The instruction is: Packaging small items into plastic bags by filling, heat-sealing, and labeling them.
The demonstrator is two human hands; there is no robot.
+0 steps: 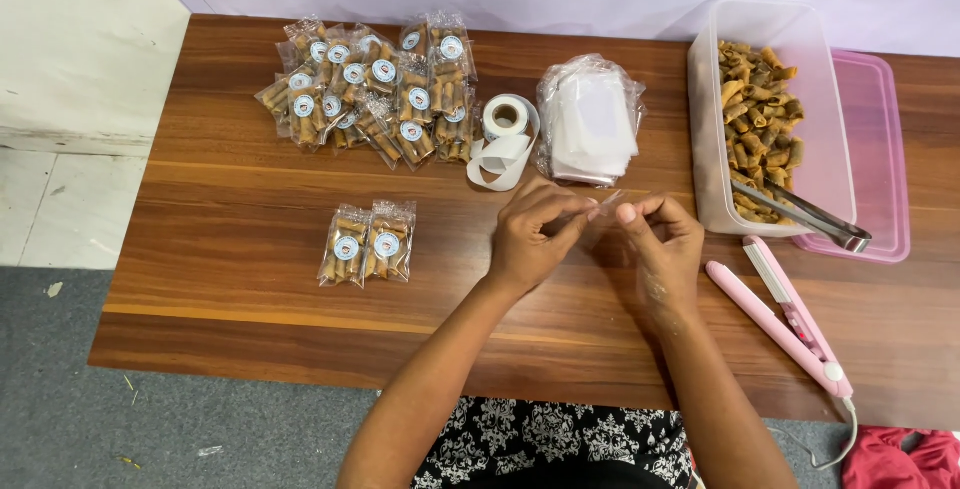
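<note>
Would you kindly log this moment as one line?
left hand: holds clear bag | right hand: same bag | tongs: in snack tub

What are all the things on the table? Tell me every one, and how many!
table: one, brown wood, under everything
snack packets, pile: too many to count, clear with brown rolls and round stickers, far left
snack packets, pair: two, same kind, side by side, near left
sticker roll: one, white, middle back
empty bags stack: one stack, clear, right of the roll
tub: one, clear plastic, right, holds brown rolls
tongs: one, metal, resting in the tub
lid: one, pink, under the tub
heat sealer: one, pink, near right, with cord
small bag: one, clear, between both hands
left hand: pinching the small bag
right hand: pinching it too
</note>
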